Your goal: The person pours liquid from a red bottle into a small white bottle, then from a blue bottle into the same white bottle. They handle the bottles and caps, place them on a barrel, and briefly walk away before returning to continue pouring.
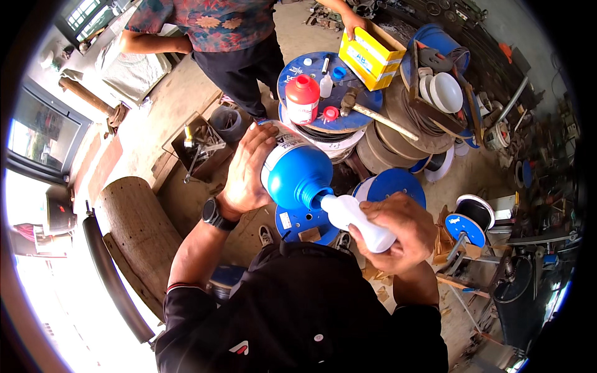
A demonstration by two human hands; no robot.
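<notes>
My left hand (249, 170) grips a large blue plastic bottle (296, 172), tilted with its uncapped mouth to the right. In my right hand (403, 231) is a small translucent white squeeze bottle (359, 221), its neck at the blue bottle's mouth. Whether liquid flows between them I cannot tell. Beyond, on the blue cable reel top (359, 105), stand a red bottle (302, 102) with its mouth uncovered and another small white bottle (326, 86). A red cap (330, 113), a blue cap (339, 72), a marker pen (325, 64) and a hammer (382, 116) lie there too.
Another person (224, 42) stands beyond the reel, one hand on a yellow cardboard box (371, 56). White bowls (445, 92) sit in a wooden tray at right. A tool crate (198, 151) and a bucket (226, 122) are at left. Blue reels (396, 184) stand close before me.
</notes>
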